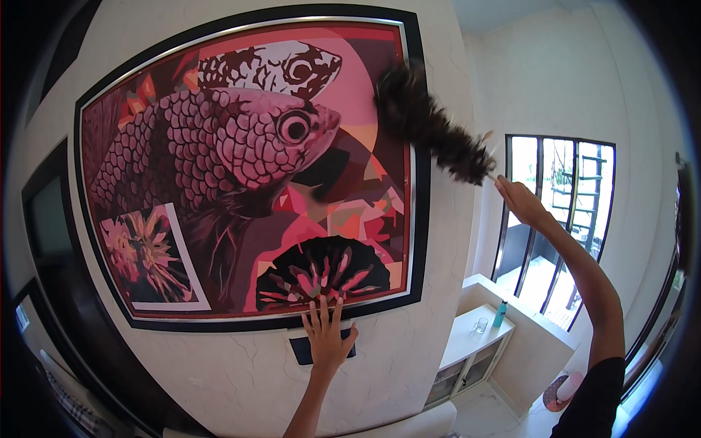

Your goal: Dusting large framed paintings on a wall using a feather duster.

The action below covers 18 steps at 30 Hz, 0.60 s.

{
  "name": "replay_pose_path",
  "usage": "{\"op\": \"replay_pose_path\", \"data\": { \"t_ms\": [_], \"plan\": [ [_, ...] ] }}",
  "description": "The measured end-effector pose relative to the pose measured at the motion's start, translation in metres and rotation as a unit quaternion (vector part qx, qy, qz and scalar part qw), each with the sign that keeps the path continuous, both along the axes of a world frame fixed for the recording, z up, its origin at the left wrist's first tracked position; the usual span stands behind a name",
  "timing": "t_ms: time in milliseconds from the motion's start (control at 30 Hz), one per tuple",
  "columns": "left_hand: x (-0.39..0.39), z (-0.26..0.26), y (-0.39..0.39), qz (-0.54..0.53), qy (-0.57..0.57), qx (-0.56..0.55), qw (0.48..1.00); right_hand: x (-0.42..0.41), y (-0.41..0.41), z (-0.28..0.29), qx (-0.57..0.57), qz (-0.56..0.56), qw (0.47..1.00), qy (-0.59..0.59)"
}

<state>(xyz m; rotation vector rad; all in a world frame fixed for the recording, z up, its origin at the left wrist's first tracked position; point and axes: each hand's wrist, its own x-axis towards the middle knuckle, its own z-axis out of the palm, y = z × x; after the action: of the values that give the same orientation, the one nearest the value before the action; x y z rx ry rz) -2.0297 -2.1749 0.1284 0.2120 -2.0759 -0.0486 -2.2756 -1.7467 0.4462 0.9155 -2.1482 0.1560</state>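
A large framed painting of fish [246, 142] in pinks and reds hangs on the wall in front of me. My right hand [520, 201] grips the thin handle of a dark feather duster [432, 128]. Its blurred feathers lie across the upper right side of the painting's black frame [420, 219]. My left hand [327, 334] rests with spread fingers over the bottom edge of the frame, fingertips on the lower part of the picture. Behind that hand, a dark rectangular panel [300, 350] on the wall is partly hidden.
Right of the wall, a white cabinet [465, 345] carries a drinking glass [481, 325] and a teal bottle [500, 314]. A barred window [553, 208] stands beyond. Below, a pale sofa back [405, 428] runs along the wall. A pink cylindrical object [569, 386] stands at lower right.
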Motion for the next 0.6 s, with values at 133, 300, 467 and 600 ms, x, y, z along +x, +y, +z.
{"op": "replay_pose_path", "data": {
  "t_ms": [133,300,467,600],
  "plan": [
    [-0.003,0.002,0.0,0.033,0.005,-0.034,0.999,-0.014,0.006,-0.031,0.207,-0.027,0.978,0.026],
    [-0.003,-0.003,-0.004,0.046,0.01,-0.034,0.998,-0.018,0.005,-0.057,0.005,-0.027,0.997,-0.072],
    [0.0,-0.001,-0.002,0.04,-0.02,-0.049,0.998,-0.029,0.019,-0.084,0.311,-0.034,0.949,0.03],
    [0.001,-0.009,-0.005,0.041,-0.028,-0.059,0.997,-0.025,0.019,-0.109,0.114,-0.033,0.992,-0.03]
  ]
}}
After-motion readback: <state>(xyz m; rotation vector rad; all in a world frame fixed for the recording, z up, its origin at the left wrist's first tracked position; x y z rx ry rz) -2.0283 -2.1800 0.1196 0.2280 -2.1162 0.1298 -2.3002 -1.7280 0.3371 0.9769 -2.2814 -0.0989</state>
